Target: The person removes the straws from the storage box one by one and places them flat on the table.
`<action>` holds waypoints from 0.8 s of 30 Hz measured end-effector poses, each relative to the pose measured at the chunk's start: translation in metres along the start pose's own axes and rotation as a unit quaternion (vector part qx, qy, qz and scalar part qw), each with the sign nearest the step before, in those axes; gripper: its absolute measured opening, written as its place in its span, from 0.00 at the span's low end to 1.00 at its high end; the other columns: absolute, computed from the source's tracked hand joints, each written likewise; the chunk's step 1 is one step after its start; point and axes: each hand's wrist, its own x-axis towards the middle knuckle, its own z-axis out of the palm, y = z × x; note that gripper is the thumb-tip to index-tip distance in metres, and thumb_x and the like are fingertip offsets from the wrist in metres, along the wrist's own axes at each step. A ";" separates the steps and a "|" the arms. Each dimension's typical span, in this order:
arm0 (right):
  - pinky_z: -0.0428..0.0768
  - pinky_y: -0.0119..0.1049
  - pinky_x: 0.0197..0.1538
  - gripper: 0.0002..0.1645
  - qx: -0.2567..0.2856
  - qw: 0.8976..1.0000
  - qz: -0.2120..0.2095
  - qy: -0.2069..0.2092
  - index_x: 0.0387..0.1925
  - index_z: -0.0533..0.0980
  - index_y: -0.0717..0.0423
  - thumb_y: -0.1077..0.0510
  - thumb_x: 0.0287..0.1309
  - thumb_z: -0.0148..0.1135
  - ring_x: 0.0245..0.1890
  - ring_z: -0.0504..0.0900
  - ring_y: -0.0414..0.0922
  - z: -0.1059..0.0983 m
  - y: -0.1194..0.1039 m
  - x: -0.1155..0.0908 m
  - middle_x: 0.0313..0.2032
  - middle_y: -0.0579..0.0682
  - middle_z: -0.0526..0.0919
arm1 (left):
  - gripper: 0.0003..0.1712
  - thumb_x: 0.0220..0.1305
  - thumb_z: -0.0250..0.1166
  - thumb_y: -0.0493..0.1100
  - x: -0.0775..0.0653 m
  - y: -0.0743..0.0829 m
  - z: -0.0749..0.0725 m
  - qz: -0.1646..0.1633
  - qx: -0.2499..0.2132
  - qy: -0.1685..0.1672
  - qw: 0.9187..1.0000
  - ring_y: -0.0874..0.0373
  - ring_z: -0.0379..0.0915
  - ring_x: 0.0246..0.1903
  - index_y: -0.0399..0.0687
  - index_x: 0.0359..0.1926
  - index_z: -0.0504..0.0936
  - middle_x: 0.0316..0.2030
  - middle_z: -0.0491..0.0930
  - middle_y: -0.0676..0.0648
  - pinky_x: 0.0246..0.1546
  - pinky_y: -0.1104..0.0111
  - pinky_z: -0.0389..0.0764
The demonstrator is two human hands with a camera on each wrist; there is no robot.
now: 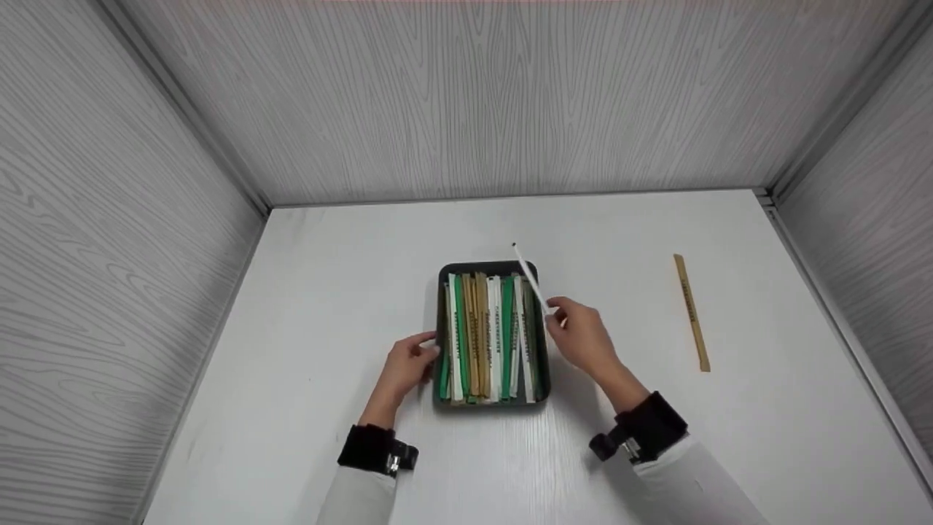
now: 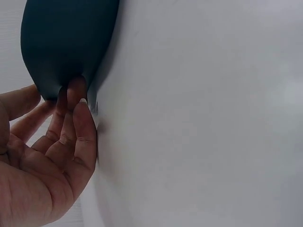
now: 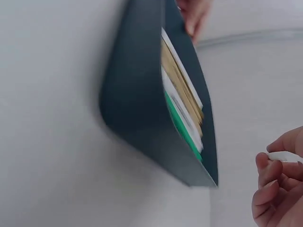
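A dark rectangular box [image 1: 439,397] full of slim paper-wrapped sticks [image 1: 477,335] in white, green and brown sits mid-table. My left hand [image 1: 406,364] holds the box's left side, its thumb at the rim and several fingertips against the outer wall [image 2: 71,42]. Just right of the box, my right hand [image 1: 583,335] pinches one white wrapped stick [image 1: 531,277] between thumb and fingers. That stick slants up and left, over the box's right rim. Only a short end of the white stick [image 3: 284,156] shows in the right wrist view.
One brown wrapped stick [image 1: 692,313] lies alone on the white table [image 1: 321,306], to the right of my right hand. Grey wood-grain panels [image 1: 466,102] enclose the table at the back and both sides.
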 end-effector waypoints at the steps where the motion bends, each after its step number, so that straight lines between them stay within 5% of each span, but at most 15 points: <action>1: 0.74 0.38 0.28 0.17 0.002 1.000 -0.002 0.014 0.52 0.78 0.65 0.63 0.64 0.58 0.24 0.76 0.43 -0.009 0.005 -0.001 0.30 0.52 0.82 | 0.22 0.71 0.59 0.40 0.001 0.000 0.001 -0.002 -0.001 -0.001 1.000 0.55 0.75 0.26 0.43 0.64 0.75 0.33 0.78 0.43 0.27 0.65 0.77; 10: 0.72 0.37 0.27 0.16 -0.034 0.995 0.022 0.092 0.51 0.77 0.67 0.64 0.64 0.58 0.25 0.77 0.47 -0.073 0.067 -0.012 0.31 0.57 0.82 | 0.22 0.71 0.59 0.40 -0.001 0.000 -0.001 -0.009 0.001 -0.001 1.000 0.54 0.75 0.27 0.43 0.64 0.75 0.34 0.78 0.42 0.28 0.64 0.77; 19: 0.75 0.31 0.28 0.22 -0.007 0.989 0.128 0.080 0.58 0.72 0.69 0.58 0.70 0.53 0.32 0.78 0.50 -0.128 0.126 -0.018 0.40 0.62 0.78 | 0.22 0.71 0.59 0.39 -0.005 -0.002 -0.003 -0.005 -0.002 0.003 1.000 0.54 0.75 0.27 0.42 0.64 0.75 0.34 0.78 0.42 0.28 0.64 0.77; 24: 0.72 0.37 0.31 0.22 -0.068 0.982 0.151 0.096 0.58 0.73 0.69 0.58 0.69 0.50 0.33 0.75 0.52 -0.143 0.157 -0.024 0.41 0.65 0.78 | 0.23 0.71 0.59 0.39 -0.007 -0.001 -0.003 -0.006 -0.008 0.003 1.000 0.54 0.75 0.27 0.41 0.64 0.74 0.34 0.79 0.42 0.27 0.65 0.76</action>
